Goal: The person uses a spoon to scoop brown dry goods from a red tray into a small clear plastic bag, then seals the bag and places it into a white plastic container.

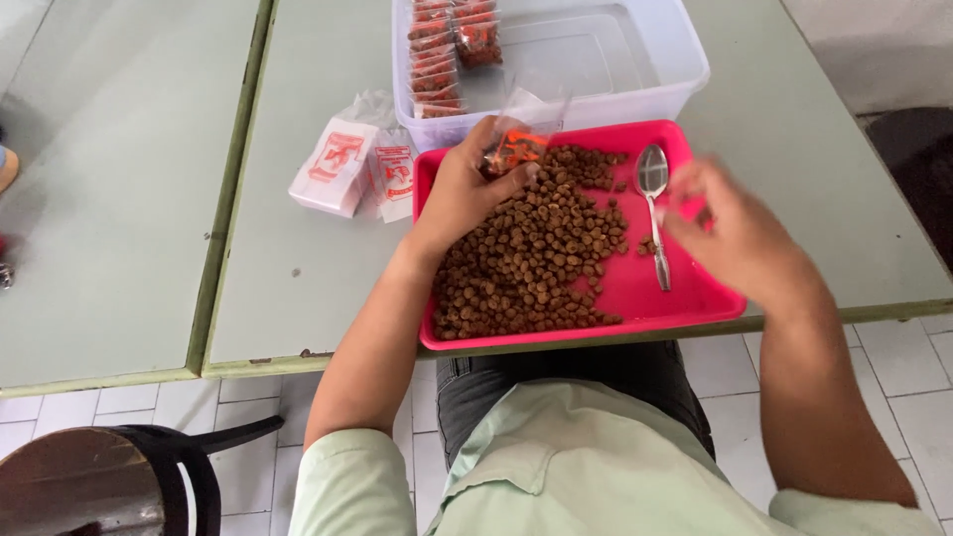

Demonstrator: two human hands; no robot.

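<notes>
Now | left hand [465,194] fingers gripping a small clear packet [518,139] over brown pellets [536,248] | right hand [730,233] hovering near spoon [652,194], fingers loosely spread, blurred | pink tray [685,298].

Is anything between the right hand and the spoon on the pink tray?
Nothing visible. The right hand hovers just right of the spoon, which lies on a bare part of the pink tray. The brown pellets sit to the spoon's left. The left hand holds a small clear bag over them.
</notes>
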